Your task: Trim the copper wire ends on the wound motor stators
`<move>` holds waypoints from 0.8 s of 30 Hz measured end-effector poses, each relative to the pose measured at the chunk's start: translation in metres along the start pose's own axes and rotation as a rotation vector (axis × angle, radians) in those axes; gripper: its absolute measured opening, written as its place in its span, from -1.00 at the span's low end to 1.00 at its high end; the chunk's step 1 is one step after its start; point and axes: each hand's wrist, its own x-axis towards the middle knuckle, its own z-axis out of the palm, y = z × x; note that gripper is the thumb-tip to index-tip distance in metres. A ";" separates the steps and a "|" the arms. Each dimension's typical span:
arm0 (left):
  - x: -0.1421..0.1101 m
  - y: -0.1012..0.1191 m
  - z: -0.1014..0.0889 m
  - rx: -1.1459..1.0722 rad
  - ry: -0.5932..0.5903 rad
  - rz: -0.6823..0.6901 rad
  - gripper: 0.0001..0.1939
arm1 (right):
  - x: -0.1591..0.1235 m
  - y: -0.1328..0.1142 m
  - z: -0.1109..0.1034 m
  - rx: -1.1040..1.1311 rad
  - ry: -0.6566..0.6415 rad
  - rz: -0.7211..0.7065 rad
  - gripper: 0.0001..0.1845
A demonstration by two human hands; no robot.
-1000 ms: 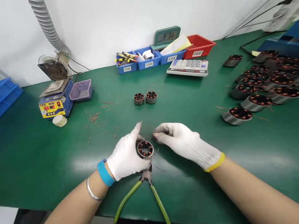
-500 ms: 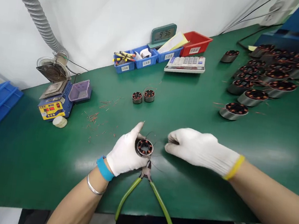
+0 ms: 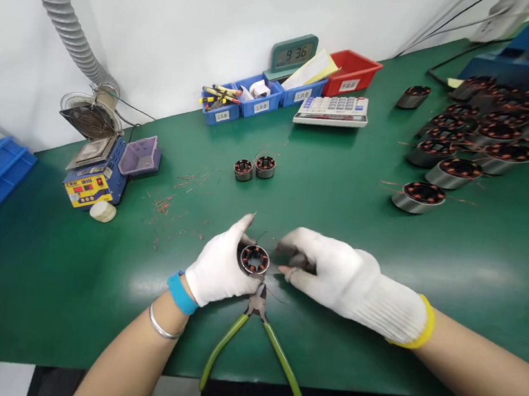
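A small motor stator (image 3: 255,260), a steel ring with black slots and copper windings, stands on the bench with my left hand (image 3: 219,263) wrapped round its left side. My left thumb points up past it. Thin wire ends stick out from the stator. To its right is my white-gloved right hand (image 3: 333,269), thumb and fingers apart, with nothing visible between them. A bare fingertip shows at the glove's end. Diagonal cutters (image 3: 257,304) with green handles lie spread just below the stator, their handles reaching past the bench edge.
Two stators (image 3: 254,167) stand farther back, near copper wire scraps (image 3: 163,204). Many more stators (image 3: 418,197) are grouped at right. A calculator (image 3: 333,109), blue bins (image 3: 262,105), a red bin (image 3: 353,73) and a clock line the wall. A solder pot (image 3: 94,176) stands left.
My right hand has come left towards the stator, and its thumb and fingers have spread. My left hand keeps its hold. The view has shifted slightly.
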 end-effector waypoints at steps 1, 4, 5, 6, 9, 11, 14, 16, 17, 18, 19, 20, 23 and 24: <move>0.000 0.001 0.000 0.007 0.004 0.005 0.01 | 0.001 0.000 -0.003 -0.015 0.029 0.003 -0.60; 0.000 0.005 -0.001 0.018 0.006 0.009 -0.04 | 0.004 -0.004 -0.012 -0.151 -0.009 -0.056 -0.63; 0.000 0.007 -0.002 0.019 0.005 0.009 -0.06 | 0.006 -0.006 -0.015 -0.193 -0.054 -0.085 -0.67; 0.000 0.008 -0.002 0.019 0.007 0.010 -0.08 | 0.008 -0.009 -0.018 -0.219 -0.099 -0.114 -0.69; 0.001 0.008 -0.001 0.014 0.018 0.019 -0.09 | 0.014 -0.012 -0.021 -0.226 -0.151 -0.167 -0.75; 0.002 0.006 0.000 -0.007 0.013 0.030 -0.06 | 0.016 -0.011 -0.019 -0.206 -0.143 -0.173 -0.78; 0.000 0.002 0.003 -0.121 0.004 0.008 -0.03 | 0.016 -0.006 -0.015 -0.130 -0.117 -0.155 -0.81; -0.002 0.000 0.002 -0.288 0.027 -0.045 0.03 | 0.014 -0.004 -0.015 -0.025 -0.062 -0.127 -0.82; -0.003 0.000 0.000 -0.403 0.032 -0.086 0.09 | 0.013 -0.004 -0.015 0.035 -0.023 -0.115 -0.82; -0.004 0.000 -0.002 -0.531 0.011 -0.138 0.12 | 0.012 -0.004 -0.016 0.087 0.018 -0.109 -0.82; -0.005 0.001 -0.004 -0.655 -0.049 -0.195 0.10 | 0.011 -0.004 -0.018 0.121 0.056 -0.113 -0.81; -0.006 0.002 -0.007 -0.762 -0.144 -0.250 0.02 | 0.009 -0.005 -0.018 0.141 0.087 -0.122 -0.80; -0.007 0.005 -0.012 -0.875 -0.369 -0.341 -0.27 | 0.006 -0.004 -0.016 0.141 0.119 -0.180 -0.79; -0.008 0.007 -0.013 -0.864 -0.362 -0.346 -0.32 | 0.005 -0.003 -0.015 0.131 0.110 -0.200 -0.80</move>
